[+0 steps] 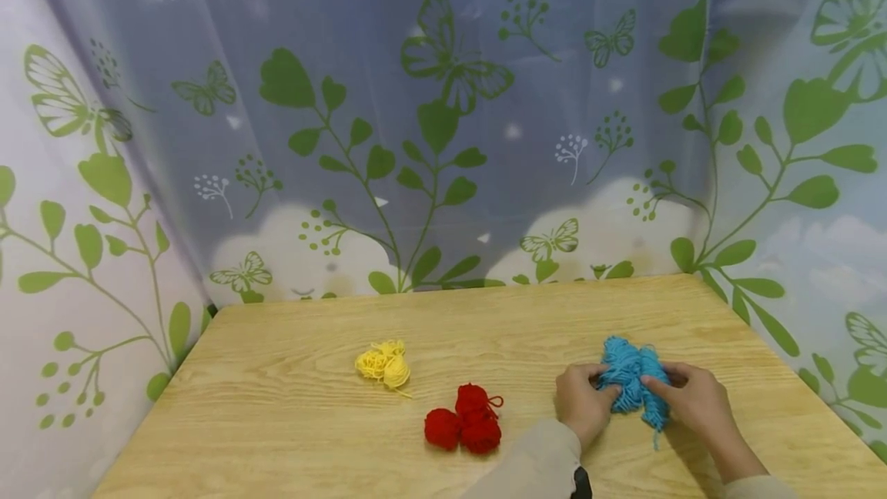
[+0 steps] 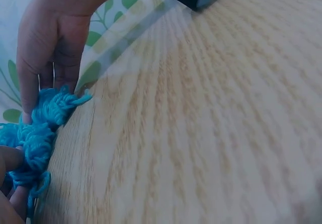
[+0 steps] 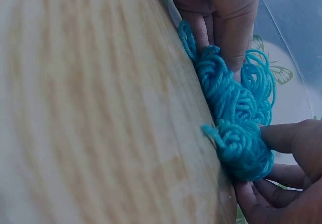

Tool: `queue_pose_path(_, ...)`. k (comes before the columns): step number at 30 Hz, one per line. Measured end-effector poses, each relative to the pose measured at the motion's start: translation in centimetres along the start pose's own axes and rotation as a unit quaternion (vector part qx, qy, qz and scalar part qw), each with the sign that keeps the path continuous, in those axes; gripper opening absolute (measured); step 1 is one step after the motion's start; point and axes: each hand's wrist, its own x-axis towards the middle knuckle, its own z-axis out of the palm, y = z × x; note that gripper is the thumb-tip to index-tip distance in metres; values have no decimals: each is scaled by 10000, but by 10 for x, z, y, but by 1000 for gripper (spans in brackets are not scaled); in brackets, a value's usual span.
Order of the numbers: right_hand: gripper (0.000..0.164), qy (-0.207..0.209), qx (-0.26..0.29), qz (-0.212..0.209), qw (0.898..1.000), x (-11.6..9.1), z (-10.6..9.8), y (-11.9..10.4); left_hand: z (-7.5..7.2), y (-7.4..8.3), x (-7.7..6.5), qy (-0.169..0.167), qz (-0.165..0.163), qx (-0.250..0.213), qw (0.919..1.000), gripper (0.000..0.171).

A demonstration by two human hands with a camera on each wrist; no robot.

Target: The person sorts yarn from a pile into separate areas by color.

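Blue yarn (image 1: 624, 380) in loose, looped bundles lies on the right part of the wooden table (image 1: 298, 437). From its left side my left hand (image 1: 582, 404) grips it, thumb on the near face and fingers behind. My right hand (image 1: 701, 405) pinches the narrower bundle on the right between thumb and fingers. A short loose end hangs toward the near edge. In the right wrist view the blue yarn (image 3: 244, 151) sits between the right thumb and fingers, its bundles pressed side by side.
Left of my hands, three red yarn balls (image 1: 480, 433) lie clustered together. Yellow yarn (image 1: 384, 366) in a small heap rests farther back and left, with a loose strand. A patterned curtain (image 1: 360, 14) with green leaves and butterflies encloses the table's back and sides.
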Motion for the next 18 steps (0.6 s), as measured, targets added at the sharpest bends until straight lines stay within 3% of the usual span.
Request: queue_pose_path(18, 72, -50, -19, 58, 10000, 1, 0, 2, -3, -1, 1, -193, 309, 301, 9989, 25)
